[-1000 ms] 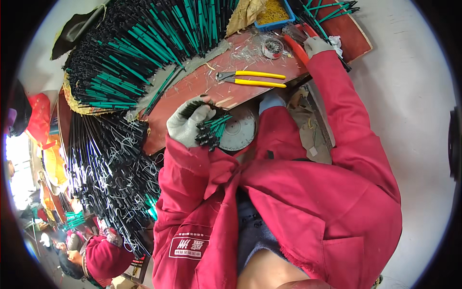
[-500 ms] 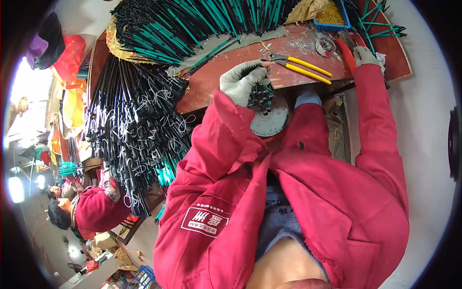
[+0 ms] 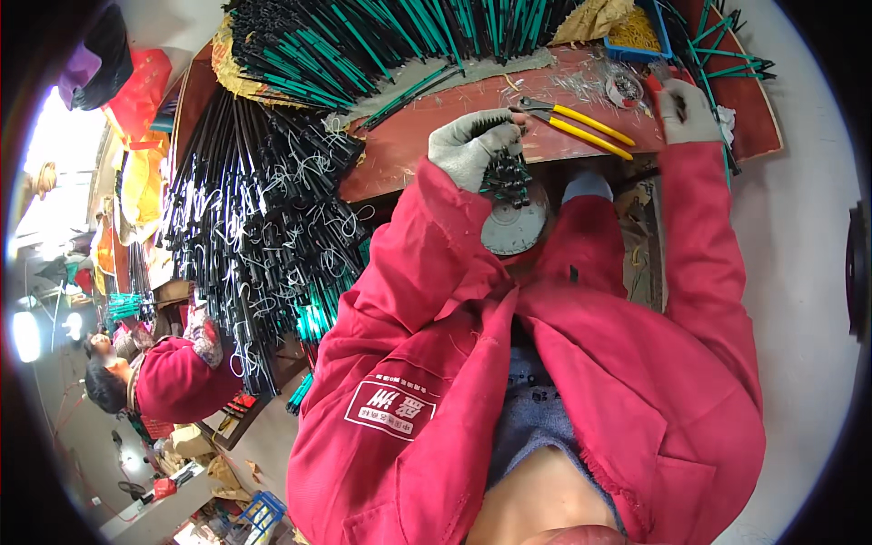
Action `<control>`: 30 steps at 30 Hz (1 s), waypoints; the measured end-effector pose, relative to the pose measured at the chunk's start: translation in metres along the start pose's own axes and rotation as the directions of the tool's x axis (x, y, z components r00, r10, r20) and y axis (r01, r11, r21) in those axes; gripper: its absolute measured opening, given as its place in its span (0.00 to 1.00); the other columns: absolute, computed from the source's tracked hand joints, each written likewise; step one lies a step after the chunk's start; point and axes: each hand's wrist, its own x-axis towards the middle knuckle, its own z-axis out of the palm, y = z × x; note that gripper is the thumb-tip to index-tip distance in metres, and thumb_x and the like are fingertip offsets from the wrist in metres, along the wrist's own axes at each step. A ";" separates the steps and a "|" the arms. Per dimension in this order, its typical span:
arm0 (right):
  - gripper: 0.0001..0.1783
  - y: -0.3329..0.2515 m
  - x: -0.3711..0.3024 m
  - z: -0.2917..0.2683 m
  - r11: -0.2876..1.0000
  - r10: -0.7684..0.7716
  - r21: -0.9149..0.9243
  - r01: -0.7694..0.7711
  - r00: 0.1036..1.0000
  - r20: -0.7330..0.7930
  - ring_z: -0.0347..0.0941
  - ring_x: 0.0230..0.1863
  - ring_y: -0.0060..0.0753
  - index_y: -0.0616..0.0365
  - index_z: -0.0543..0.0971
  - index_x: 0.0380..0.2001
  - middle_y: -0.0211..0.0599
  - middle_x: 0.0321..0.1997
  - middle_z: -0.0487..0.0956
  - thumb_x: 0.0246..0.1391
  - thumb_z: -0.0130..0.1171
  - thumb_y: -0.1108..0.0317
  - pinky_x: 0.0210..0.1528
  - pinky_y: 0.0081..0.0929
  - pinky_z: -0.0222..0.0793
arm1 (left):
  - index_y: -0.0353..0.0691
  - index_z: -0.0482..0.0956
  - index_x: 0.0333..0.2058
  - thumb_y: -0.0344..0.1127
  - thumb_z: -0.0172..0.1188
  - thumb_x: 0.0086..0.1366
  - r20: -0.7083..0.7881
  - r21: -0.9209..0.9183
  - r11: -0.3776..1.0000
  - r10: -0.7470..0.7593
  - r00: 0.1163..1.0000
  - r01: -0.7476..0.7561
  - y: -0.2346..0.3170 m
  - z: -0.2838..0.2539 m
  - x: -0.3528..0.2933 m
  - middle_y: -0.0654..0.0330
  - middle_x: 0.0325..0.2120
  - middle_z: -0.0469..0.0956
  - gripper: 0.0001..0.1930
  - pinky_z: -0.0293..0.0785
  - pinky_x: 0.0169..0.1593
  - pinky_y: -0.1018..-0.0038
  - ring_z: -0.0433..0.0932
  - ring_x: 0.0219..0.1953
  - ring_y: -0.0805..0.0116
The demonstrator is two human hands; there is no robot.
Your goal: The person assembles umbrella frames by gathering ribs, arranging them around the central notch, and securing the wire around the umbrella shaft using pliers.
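Observation:
My left hand [image 3: 474,150], in a pale work glove with bare fingertips, is closed round a bundle of short black and green rods [image 3: 507,180] at the table's near edge. Just to its right lie yellow-handled cutting pliers [image 3: 581,127], untouched. On the right side of the table my gloved right hand [image 3: 688,113] is curled over a red-handled tool [image 3: 655,85] that looks like pliers. Motion blurs that hand, and it hides most of the tool.
A large heap of black and green rods [image 3: 363,45] covers the table's far side. Black rods with white loops [image 3: 259,227] hang at left. A blue tray of yellow pieces [image 3: 636,34] and a small round tub [image 3: 625,88] stand at far right. Another person [image 3: 177,377] sits at left.
My right hand has shifted slightly left and up onto the red handles, now covering most of them. My left hand keeps its bundle, which has tilted a little.

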 end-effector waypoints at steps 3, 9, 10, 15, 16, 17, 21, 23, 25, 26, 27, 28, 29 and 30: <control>0.10 -0.035 0.004 0.003 0.997 -0.073 -0.014 0.073 0.997 0.021 0.71 0.41 0.35 0.52 0.73 0.35 0.35 0.41 0.73 0.48 0.54 0.63 0.39 0.27 0.66 | 0.27 0.73 0.35 0.22 0.52 0.54 -0.056 0.045 0.998 0.035 0.998 -0.032 0.007 0.001 -0.005 0.50 0.30 0.76 0.09 0.76 0.36 0.76 0.76 0.32 0.66; 0.10 0.082 0.045 0.058 0.967 -0.037 -0.236 0.090 0.975 0.221 0.71 0.36 0.39 0.57 0.75 0.31 0.39 0.34 0.75 0.44 0.56 0.65 0.36 0.29 0.69 | 0.34 0.78 0.31 0.25 0.54 0.51 -0.027 0.292 0.954 0.080 0.996 -0.068 0.013 -0.008 -0.001 0.62 0.23 0.76 0.08 0.69 0.30 0.82 0.72 0.25 0.79; 0.10 0.094 0.043 0.058 0.985 0.065 -0.171 -0.033 0.980 0.186 0.72 0.34 0.38 0.60 0.75 0.28 0.39 0.33 0.75 0.42 0.58 0.67 0.34 0.28 0.70 | 0.34 0.78 0.31 0.25 0.56 0.49 0.001 0.358 0.920 0.172 0.985 -0.161 0.018 -0.002 -0.003 0.61 0.23 0.76 0.09 0.70 0.30 0.81 0.73 0.26 0.78; 0.13 0.139 0.031 0.062 0.217 0.749 0.774 -0.594 0.610 0.258 0.74 0.28 0.29 0.70 0.76 0.25 0.38 0.29 0.78 0.41 0.63 0.68 0.29 0.24 0.72 | 0.34 0.79 0.31 0.25 0.59 0.47 -0.056 0.265 0.961 0.102 0.993 -0.083 0.026 0.003 -0.006 0.59 0.25 0.78 0.10 0.71 0.34 0.80 0.75 0.28 0.76; 0.12 0.117 0.028 0.054 0.788 0.477 0.291 -0.543 0.837 0.270 0.74 0.30 0.29 0.63 0.76 0.29 0.35 0.31 0.78 0.43 0.61 0.65 0.33 0.24 0.70 | 0.34 0.79 0.31 0.25 0.60 0.47 -0.076 0.235 0.967 0.118 0.990 -0.098 0.023 -0.003 -0.010 0.59 0.25 0.78 0.10 0.71 0.35 0.80 0.75 0.28 0.76; 0.12 0.097 0.026 0.031 0.950 0.159 -0.300 -0.089 0.963 0.219 0.74 0.33 0.29 0.57 0.76 0.34 0.32 0.33 0.78 0.46 0.58 0.62 0.36 0.24 0.69 | 0.33 0.79 0.31 0.25 0.60 0.47 -0.089 0.194 0.977 0.109 0.990 -0.090 0.020 -0.004 -0.009 0.59 0.25 0.78 0.09 0.71 0.35 0.80 0.75 0.28 0.75; 0.12 0.046 0.014 0.029 0.992 -0.027 -0.128 0.016 0.996 -0.090 0.72 0.38 0.30 0.56 0.74 0.38 0.32 0.39 0.76 0.50 0.54 0.65 0.42 0.25 0.66 | 0.33 0.79 0.30 0.24 0.61 0.46 -0.097 0.100 0.993 0.073 0.993 -0.063 0.016 -0.001 -0.003 0.59 0.25 0.78 0.09 0.71 0.35 0.80 0.75 0.28 0.75; 0.11 0.030 0.009 0.035 0.978 -0.026 0.205 0.029 0.999 -0.020 0.71 0.37 0.28 0.59 0.74 0.37 0.35 0.38 0.76 0.50 0.55 0.67 0.42 0.22 0.65 | 0.33 0.79 0.30 0.23 0.61 0.46 -0.103 0.102 0.993 0.068 0.992 -0.058 0.012 0.001 -0.001 0.60 0.25 0.78 0.09 0.71 0.35 0.80 0.75 0.28 0.76; 0.09 -0.036 0.000 0.016 0.884 -0.126 0.462 0.070 0.988 0.090 0.69 0.39 0.29 0.63 0.73 0.37 0.37 0.37 0.74 0.50 0.52 0.75 0.45 0.19 0.63 | 0.33 0.79 0.30 0.24 0.62 0.46 -0.077 0.089 0.993 0.084 0.993 -0.077 0.009 -0.001 0.003 0.60 0.24 0.78 0.09 0.71 0.34 0.81 0.75 0.28 0.76; 0.10 -0.057 0.001 0.005 0.845 -0.348 0.467 0.261 0.931 0.110 0.68 0.38 0.28 0.62 0.74 0.37 0.36 0.35 0.73 0.49 0.52 0.76 0.43 0.20 0.62 | 0.33 0.79 0.30 0.24 0.62 0.46 -0.075 0.087 0.993 0.083 0.994 -0.077 0.009 0.001 0.004 0.60 0.24 0.78 0.09 0.71 0.34 0.81 0.75 0.28 0.76; 0.10 -0.074 -0.001 0.003 0.784 -0.431 0.540 0.307 0.894 0.118 0.68 0.37 0.28 0.61 0.75 0.37 0.35 0.34 0.73 0.48 0.52 0.77 0.42 0.20 0.62 | 0.33 0.79 0.30 0.24 0.62 0.46 -0.084 0.089 0.992 0.098 0.992 -0.090 0.009 0.000 0.003 0.60 0.24 0.78 0.09 0.70 0.34 0.81 0.75 0.27 0.76; 0.11 -0.088 -0.004 0.004 0.713 -0.512 0.611 0.345 0.851 0.117 0.68 0.35 0.28 0.60 0.75 0.36 0.35 0.33 0.72 0.47 0.52 0.79 0.41 0.21 0.62 | 0.33 0.79 0.30 0.24 0.62 0.45 -0.094 0.090 0.990 0.112 0.989 -0.104 0.009 0.000 0.002 0.60 0.23 0.78 0.09 0.70 0.33 0.81 0.74 0.27 0.77; 0.11 -0.100 -0.006 0.002 0.713 -0.511 0.609 0.347 0.852 0.113 0.68 0.35 0.28 0.60 0.75 0.36 0.35 0.33 0.72 0.47 0.52 0.79 0.41 0.21 0.62 | 0.33 0.79 0.30 0.24 0.62 0.45 -0.090 0.092 0.990 0.115 0.989 -0.106 0.009 0.002 0.003 0.60 0.23 0.78 0.09 0.70 0.33 0.81 0.74 0.27 0.77; 0.11 -0.110 -0.009 0.003 0.713 -0.477 0.642 0.282 0.866 0.149 0.67 0.35 0.28 0.59 0.76 0.36 0.35 0.32 0.71 0.47 0.53 0.79 0.40 0.21 0.63 | 0.33 0.79 0.29 0.23 0.62 0.45 -0.093 0.070 0.992 0.114 0.989 -0.108 0.008 0.004 0.003 0.60 0.23 0.78 0.09 0.71 0.31 0.80 0.75 0.25 0.76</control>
